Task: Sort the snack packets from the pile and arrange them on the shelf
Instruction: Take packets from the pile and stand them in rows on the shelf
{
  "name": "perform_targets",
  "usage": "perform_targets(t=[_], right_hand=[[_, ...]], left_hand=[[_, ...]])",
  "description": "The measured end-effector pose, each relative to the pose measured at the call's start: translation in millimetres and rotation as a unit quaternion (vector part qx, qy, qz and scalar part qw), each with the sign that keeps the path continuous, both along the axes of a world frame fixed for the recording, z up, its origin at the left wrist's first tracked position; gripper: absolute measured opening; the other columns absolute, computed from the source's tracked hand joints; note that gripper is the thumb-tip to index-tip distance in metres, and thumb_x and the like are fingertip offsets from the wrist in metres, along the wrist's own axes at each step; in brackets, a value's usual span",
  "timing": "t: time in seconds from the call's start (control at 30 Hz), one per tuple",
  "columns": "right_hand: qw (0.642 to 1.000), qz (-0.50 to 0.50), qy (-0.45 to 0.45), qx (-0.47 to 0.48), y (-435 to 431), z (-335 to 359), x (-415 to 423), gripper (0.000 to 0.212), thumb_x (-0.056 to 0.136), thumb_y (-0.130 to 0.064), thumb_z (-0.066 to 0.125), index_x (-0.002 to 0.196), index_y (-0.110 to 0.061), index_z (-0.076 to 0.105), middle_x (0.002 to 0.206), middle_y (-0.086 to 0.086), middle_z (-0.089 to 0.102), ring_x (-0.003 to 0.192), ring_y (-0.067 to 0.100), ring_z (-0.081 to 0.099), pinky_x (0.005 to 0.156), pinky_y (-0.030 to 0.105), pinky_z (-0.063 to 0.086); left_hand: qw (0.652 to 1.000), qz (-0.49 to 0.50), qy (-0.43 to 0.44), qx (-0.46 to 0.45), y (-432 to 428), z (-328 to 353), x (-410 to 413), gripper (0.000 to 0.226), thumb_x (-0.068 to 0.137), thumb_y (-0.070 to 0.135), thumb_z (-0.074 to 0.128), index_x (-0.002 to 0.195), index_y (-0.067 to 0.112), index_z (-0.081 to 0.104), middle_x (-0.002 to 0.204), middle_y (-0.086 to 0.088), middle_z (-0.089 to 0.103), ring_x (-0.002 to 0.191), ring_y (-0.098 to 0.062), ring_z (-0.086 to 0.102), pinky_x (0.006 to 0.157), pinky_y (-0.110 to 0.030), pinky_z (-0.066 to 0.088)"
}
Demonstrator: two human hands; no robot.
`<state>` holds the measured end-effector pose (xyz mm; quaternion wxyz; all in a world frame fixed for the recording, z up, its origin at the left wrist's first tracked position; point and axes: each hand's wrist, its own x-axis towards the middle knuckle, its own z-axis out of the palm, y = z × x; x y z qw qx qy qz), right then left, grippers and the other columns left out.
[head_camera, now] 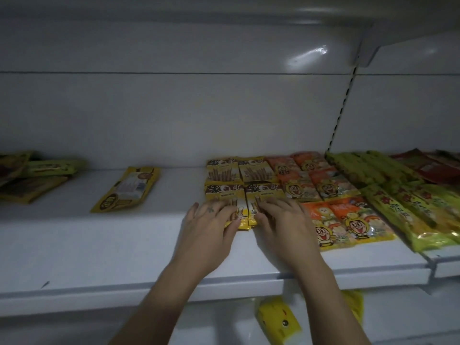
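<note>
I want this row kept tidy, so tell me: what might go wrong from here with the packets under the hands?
1. The left hand and right hand press flat on the front stick packets; a push backward may ride them over the back stick packets.
2. The right hand lies close beside the orange packets, so a sideways slip could shift them.
3. Hard pressing might snap the contents.

Yellow-brown snack packets flat on shelf

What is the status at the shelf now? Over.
Left hand flat on front-left brown-yellow packet, right hand flat on front-right packet. Both lie on shelf, beside orange packets. Nothing blocking.
</note>
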<state>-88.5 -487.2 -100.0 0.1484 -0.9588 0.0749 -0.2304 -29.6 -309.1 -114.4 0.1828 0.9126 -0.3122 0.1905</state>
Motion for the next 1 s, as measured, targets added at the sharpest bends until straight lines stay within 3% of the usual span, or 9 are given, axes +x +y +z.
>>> perform_targets(t=[0.17, 0.33, 0.5, 0.63, 0.73, 0.87, 1.0], right_hand=[[1.0, 0.006, 0.008, -0.008, 3.6, -7.3, -0.9, 0.043, 0.095, -0.043, 0.039, 0.123, -0.021, 0.065, 0.126, -0.003, 0.065, 0.128, 0.021, 0.051, 0.113, 0.041, 0.033], [1.0, 0.017, 0.012, -0.022, 4.2, -3.4, -3.1, 0.055, 0.094, -0.047, 0.026, 0.131, -0.023, 0.059, 0.133, -0.003, 0.059, 0.136, 0.021, 0.042, 0.119, 0.043, 0.02], [0.999, 0.007, -0.016, -0.028, 16.4, 14.3, 2.4, 0.053, 0.089, -0.044, 0.047, 0.133, -0.018, 0.059, 0.14, 0.008, 0.056, 0.138, 0.028, 0.042, 0.117, 0.046, 0.019], [0.998, 0.038, -0.001, -0.043, 40.9, 34.3, 22.3, 0.062, 0.084, -0.049, 0.048, 0.139, -0.021, 0.054, 0.143, 0.005, 0.053, 0.14, 0.026, 0.039, 0.118, 0.045, 0.021], [0.995, 0.079, -0.002, -0.056, 72.4, 48.2, 42.9, 0.062, 0.085, -0.047, 0.061, 0.141, -0.021, 0.051, 0.143, 0.004, 0.052, 0.14, 0.026, 0.037, 0.117, 0.043, 0.023], [0.991, 0.119, -0.016, -0.056, 133.3, 55.2, 73.8, 0.068, 0.08, -0.046, 0.068, 0.138, -0.012, 0.056, 0.142, 0.014, 0.053, 0.135, 0.032, 0.047, 0.114, 0.048, 0.028], [0.978, 0.198, 0.027, -0.06, 197.7, 70.1, 107.9, 0.069, 0.093, -0.047, 0.059, 0.152, -0.024, 0.033, 0.16, 0.003, 0.027, 0.15, 0.02, 0.019, 0.121, 0.038, 0.004]], left_hand=[[0.999, -0.002, 0.032, 0.022, -0.2, -0.1, 0.3, 0.059, 0.095, 0.054, 0.019, 0.135, 0.028, 0.054, 0.14, 0.008, 0.054, 0.136, -0.017, 0.041, 0.113, -0.048, 0.03], [0.999, -0.007, 0.029, 0.017, 0.0, 2.4, -1.4, 0.06, 0.095, 0.054, 0.018, 0.137, 0.027, 0.051, 0.141, 0.007, 0.051, 0.138, -0.016, 0.036, 0.115, -0.047, 0.026], [0.999, -0.02, 0.031, 0.02, 4.5, 8.1, -0.5, 0.062, 0.093, 0.055, 0.019, 0.138, 0.026, 0.05, 0.142, 0.006, 0.051, 0.138, -0.017, 0.037, 0.117, -0.045, 0.023], [0.999, -0.025, 0.023, 0.002, 23.1, 21.2, 5.2, 0.056, 0.091, 0.054, 0.025, 0.128, 0.025, 0.055, 0.137, 0.003, 0.054, 0.136, -0.018, 0.04, 0.117, -0.043, 0.022], [1.0, 0.009, 0.005, 0.003, 61.0, 32.9, 21.2, 0.055, 0.094, 0.052, 0.032, 0.132, 0.02, 0.057, 0.137, -0.002, 0.057, 0.135, -0.022, 0.045, 0.115, -0.045, 0.027], [0.997, 0.068, -0.039, 0.008, 130.7, 41.8, 47.3, 0.049, 0.091, 0.046, 0.049, 0.125, 0.013, 0.064, 0.124, -0.006, 0.066, 0.118, -0.028, 0.059, 0.102, -0.046, 0.043], [0.99, 0.13, -0.047, 0.002, 204.8, 52.8, 63.9, 0.045, 0.085, 0.043, 0.057, 0.12, 0.016, 0.066, 0.117, -0.004, 0.069, 0.114, -0.027, 0.062, 0.099, -0.045, 0.045]])
